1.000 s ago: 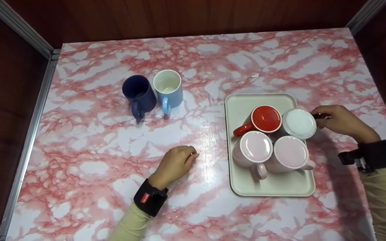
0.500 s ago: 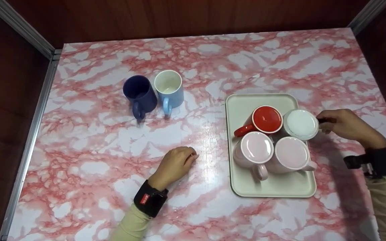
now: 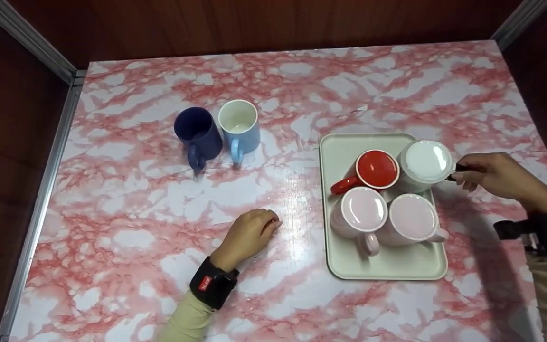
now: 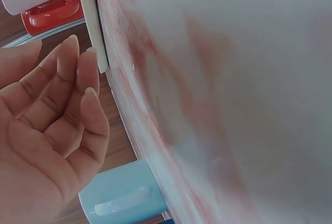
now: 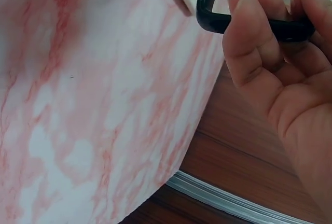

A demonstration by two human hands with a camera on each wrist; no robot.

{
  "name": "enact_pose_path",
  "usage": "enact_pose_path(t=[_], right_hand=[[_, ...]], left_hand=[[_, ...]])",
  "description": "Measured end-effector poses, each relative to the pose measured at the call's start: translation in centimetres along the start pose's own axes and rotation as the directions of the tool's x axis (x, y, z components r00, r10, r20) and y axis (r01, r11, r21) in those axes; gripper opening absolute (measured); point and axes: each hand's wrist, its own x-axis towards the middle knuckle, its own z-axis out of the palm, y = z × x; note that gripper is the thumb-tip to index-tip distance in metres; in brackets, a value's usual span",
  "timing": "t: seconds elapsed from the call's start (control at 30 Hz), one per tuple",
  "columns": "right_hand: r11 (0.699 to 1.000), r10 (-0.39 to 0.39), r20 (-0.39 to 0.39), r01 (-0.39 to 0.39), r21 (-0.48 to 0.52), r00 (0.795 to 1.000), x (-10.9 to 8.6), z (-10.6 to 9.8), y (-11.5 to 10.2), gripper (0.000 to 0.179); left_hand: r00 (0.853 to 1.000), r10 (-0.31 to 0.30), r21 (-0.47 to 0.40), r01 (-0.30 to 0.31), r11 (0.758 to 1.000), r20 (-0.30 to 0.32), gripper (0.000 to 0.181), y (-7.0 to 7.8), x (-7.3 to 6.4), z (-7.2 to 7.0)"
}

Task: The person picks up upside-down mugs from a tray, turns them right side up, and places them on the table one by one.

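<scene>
Right fingers curled round black handle of white mug, left fingers loosely bent

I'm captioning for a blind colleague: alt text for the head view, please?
A right hand holds a white cup by its dark handle at the right edge of a pale tray, beside a red mug and two pink mugs. The left hand, holding nothing, is left of it; a dark-blue mug and a light-blue mug stand farther back on the marbled table.
</scene>
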Motion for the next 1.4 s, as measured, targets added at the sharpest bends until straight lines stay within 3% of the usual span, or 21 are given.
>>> enact_pose_path(t=[0.13, 0.43, 0.67, 0.87, 0.97, 1.2, 1.33, 1.4], right_hand=[[1.000, 0.027, -0.035, -0.027, -0.004, 0.999, -0.5, -0.4, -0.9, 0.006], [0.993, -0.118, -0.146, 0.119, -0.008, 0.982, -1.3, -1.5, -2.9, 0.005], [0.988, -0.151, -0.240, 0.156, 0.003, 0.959, -1.6, -1.6, -4.3, 0.005], [0.971, -0.117, -0.269, 0.167, 0.172, 0.956, -1.7, -1.4, -6.0, 0.006], [0.946, -0.120, -0.270, 0.192, 0.260, 0.955, -1.6, -0.9, -6.9, 0.008], [0.802, -0.186, -0.260, 0.299, 0.517, 0.948, -1.0, 0.7, -8.8, 0.010], [0.750, -0.193, -0.253, 0.309, 0.585, 0.948, -0.8, 1.7, -9.8, 0.009], [0.742, -0.190, -0.253, 0.308, 0.596, 0.949, -0.7, 2.2, -10.3, 0.008]], left_hand=[[1.000, -0.009, -0.019, 0.008, 1.000, -0.005, 0.009, 0.0, 0.0, 0.0], [0.996, -0.088, -0.092, 0.087, 0.992, -0.008, 0.011, -0.2, -0.1, -0.2], [0.995, -0.103, -0.154, 0.103, 0.983, 0.010, 0.012, 0.3, 0.4, -0.3], [0.995, -0.100, -0.207, 0.104, 0.973, 0.030, 0.014, 1.1, 1.0, -0.2], [0.994, -0.103, -0.215, 0.107, 0.971, 0.032, 0.014, 1.6, 1.3, -0.2], [0.997, -0.070, -0.231, 0.072, 0.970, 0.020, 0.015, 2.5, 1.9, 0.1], [0.999, -0.043, -0.225, 0.040, 0.974, -0.008, 0.016, 3.1, 2.3, 0.2], [0.999, -0.034, -0.229, 0.029, 0.973, -0.020, 0.017, 3.5, 2.4, 0.2]])
